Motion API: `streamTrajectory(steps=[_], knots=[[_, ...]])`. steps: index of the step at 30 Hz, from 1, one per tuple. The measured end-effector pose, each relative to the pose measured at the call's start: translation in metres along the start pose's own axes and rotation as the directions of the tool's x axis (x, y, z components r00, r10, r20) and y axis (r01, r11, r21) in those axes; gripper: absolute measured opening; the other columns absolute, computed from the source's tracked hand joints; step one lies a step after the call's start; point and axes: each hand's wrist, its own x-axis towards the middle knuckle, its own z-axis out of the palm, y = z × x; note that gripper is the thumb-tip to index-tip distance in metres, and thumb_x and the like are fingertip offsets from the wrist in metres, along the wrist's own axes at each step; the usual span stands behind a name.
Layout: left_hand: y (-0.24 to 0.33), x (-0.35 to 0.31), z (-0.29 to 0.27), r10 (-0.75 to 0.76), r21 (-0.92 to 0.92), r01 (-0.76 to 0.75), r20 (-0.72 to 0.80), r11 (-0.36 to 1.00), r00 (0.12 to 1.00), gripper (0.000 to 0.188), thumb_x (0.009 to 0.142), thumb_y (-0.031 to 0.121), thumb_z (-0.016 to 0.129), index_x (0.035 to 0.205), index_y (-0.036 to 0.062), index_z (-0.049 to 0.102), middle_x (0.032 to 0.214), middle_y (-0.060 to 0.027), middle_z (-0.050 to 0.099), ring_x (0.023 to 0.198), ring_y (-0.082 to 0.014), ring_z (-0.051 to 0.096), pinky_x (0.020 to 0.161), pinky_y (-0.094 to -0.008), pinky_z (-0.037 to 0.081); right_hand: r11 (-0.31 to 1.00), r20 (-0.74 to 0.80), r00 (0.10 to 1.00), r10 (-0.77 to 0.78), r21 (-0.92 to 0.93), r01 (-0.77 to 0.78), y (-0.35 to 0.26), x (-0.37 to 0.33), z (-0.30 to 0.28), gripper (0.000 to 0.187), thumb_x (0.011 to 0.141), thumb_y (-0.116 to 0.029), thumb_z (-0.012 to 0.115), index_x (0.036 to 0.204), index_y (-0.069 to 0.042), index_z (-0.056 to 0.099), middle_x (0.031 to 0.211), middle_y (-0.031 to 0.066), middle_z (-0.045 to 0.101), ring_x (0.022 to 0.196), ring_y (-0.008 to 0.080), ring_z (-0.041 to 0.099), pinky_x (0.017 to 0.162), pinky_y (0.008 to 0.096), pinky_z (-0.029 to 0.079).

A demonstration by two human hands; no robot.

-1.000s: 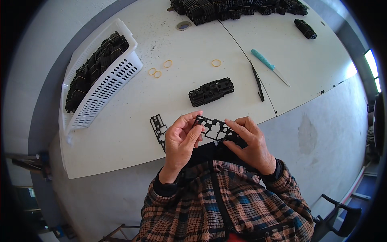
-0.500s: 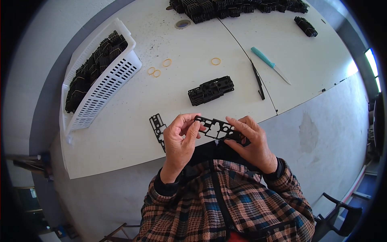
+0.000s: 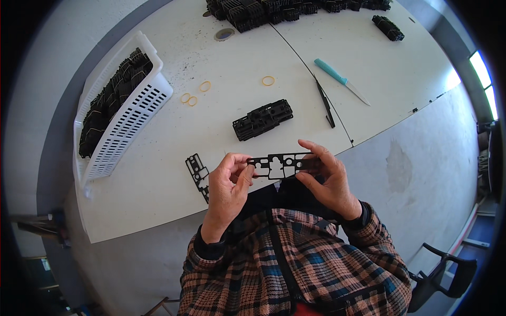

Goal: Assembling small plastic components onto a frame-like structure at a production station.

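Between my two hands I hold a flat black plastic frame (image 3: 276, 167) with several cut-outs, just above the table's front edge. My left hand (image 3: 230, 184) pinches its left end between thumb and fingers. At the other end my right hand (image 3: 328, 179) grips it, thumb below and fingers above. A second black frame (image 3: 197, 174) lies on the table beside my left hand, which partly hides it. Beyond my hands sits a stack of such black frames (image 3: 262, 119).
A white perforated basket (image 3: 124, 131) full of black bundles stands at the left. Yellow rubber bands (image 3: 268, 81), a teal-handled knife (image 3: 342, 81), a thin black strip (image 3: 325, 104) and a tape roll (image 3: 224, 35) lie on the white table (image 3: 142, 195). Black bundles (image 3: 247, 13) line the far side.
The held frame has turned from tilted, right end lower, to nearly level. The table's contents have shifted slightly left in the view. Both hands keep their hold.
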Motion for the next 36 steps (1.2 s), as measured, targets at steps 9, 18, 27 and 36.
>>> streamTrajectory(steps=[9, 18, 27, 36], knots=[[0.005, 0.002, 0.001, 0.007, 0.083, -0.013, 0.063, 0.996, 0.998, 0.031, 0.091, 0.01, 0.068, 0.119, 0.0012, 0.058, 0.079, -0.0006, 0.062, 0.067, -0.0051, 0.056, 0.062, -0.0194, 0.047, 0.989, -0.029, 0.994, 0.109, 0.108, -0.105, 0.006, 0.002, -0.003, 0.051, 0.084, 0.005, 0.068, 0.131, -0.002, 0.049, 0.097, 0.0019, 0.056, 0.085, 0.0065, 0.06, 0.081, 0.0214, 0.051], [0.014, 0.004, 0.003, -0.039, 0.277, -0.008, 0.165, 0.961, 0.986, 0.047, 0.078, 0.009, 0.08, 0.12, 0.0043, 0.06, 0.079, 0.0015, 0.057, 0.066, -0.0044, 0.05, 0.061, -0.0199, 0.045, 0.968, 0.008, 0.993, 0.114, 0.223, -0.113, 0.008, 0.007, -0.007, 0.045, 0.085, -0.001, 0.071, 0.125, 0.001, 0.05, 0.086, 0.0, 0.058, 0.08, 0.0054, 0.06, 0.076, 0.0194, 0.05], [0.016, 0.004, 0.003, 0.014, 0.371, -0.082, 0.182, 0.925, 0.983, 0.041, 0.075, 0.006, 0.081, 0.11, 0.0037, 0.062, 0.084, -0.0024, 0.059, 0.064, -0.0075, 0.053, 0.057, -0.0227, 0.046, 0.969, 0.031, 0.994, 0.108, 0.22, -0.112, 0.006, 0.011, -0.014, 0.053, 0.088, -0.011, 0.072, 0.133, 0.001, 0.047, 0.088, 0.0004, 0.058, 0.072, 0.0052, 0.057, 0.063, 0.0174, 0.046], [0.024, 0.011, -0.002, 0.083, 0.478, -0.112, 0.081, 0.871, 0.993, 0.041, 0.073, 0.006, 0.081, 0.107, 0.003, 0.059, 0.097, -0.0076, 0.062, 0.063, -0.0153, 0.059, 0.058, -0.0273, 0.049, 0.977, -0.001, 0.998, 0.06, 0.204, -0.059, 0.007, 0.021, -0.014, 0.065, 0.091, -0.002, 0.062, 0.148, -0.002, 0.032, 0.097, 0.0056, 0.063, 0.074, 0.0065, 0.059, 0.06, 0.0163, 0.047]])
